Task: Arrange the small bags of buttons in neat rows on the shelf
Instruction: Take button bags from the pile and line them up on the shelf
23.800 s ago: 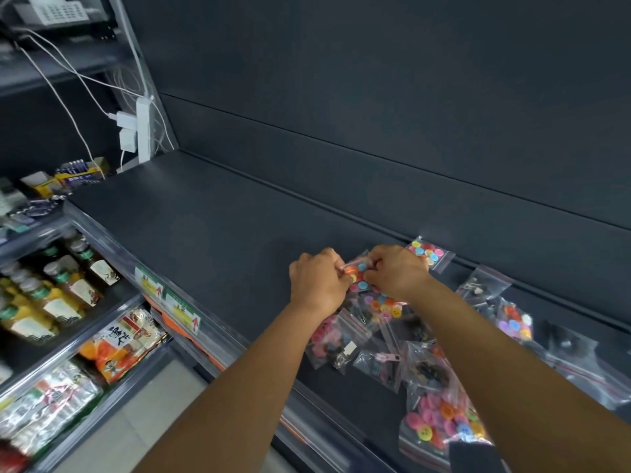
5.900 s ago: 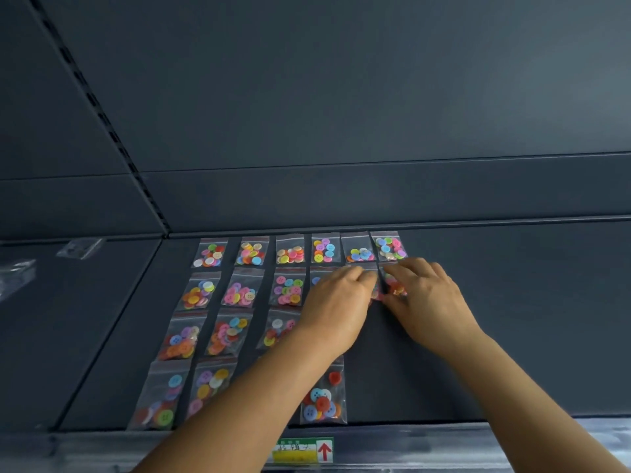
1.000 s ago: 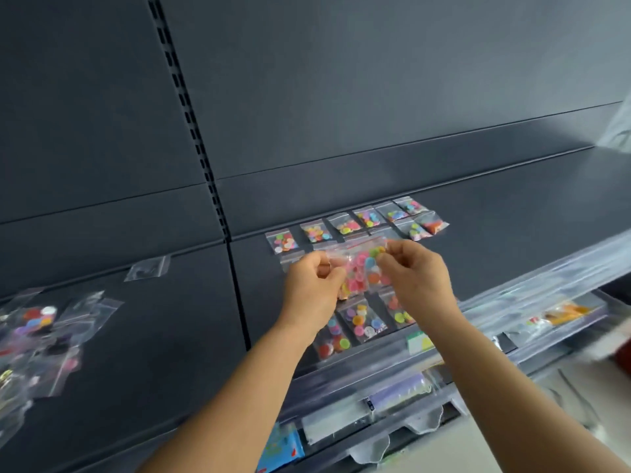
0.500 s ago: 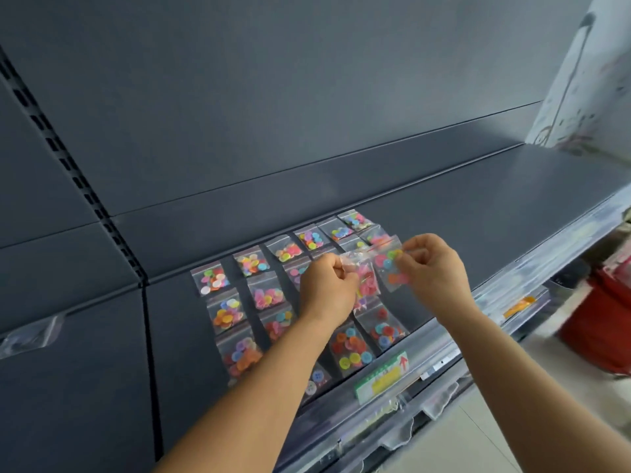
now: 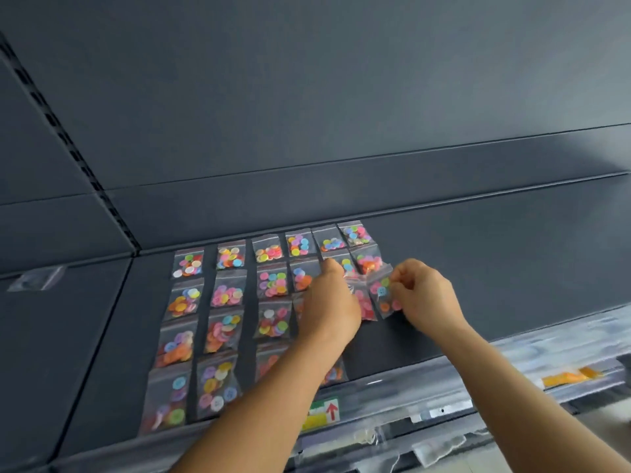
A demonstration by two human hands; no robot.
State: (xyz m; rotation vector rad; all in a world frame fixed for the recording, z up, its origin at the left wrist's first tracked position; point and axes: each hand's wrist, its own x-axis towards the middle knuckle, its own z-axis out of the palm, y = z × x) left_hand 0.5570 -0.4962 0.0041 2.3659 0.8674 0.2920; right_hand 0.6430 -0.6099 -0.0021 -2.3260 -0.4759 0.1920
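- Button bags (image 5: 223, 295) lie in rows on the dark shelf (image 5: 512, 268).
- Right hand (image 5: 425, 295) pinches one bag (image 5: 384, 295); left hand (image 5: 329, 303) pinches another (image 5: 362, 302).
- Placing underway; next, probably, setting both flat, aligned under the right-hand columns.

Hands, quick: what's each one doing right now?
Left hand: fingers curled, pinching the pink bag.
Right hand: fingers curled, pinching the next bag by its edge.
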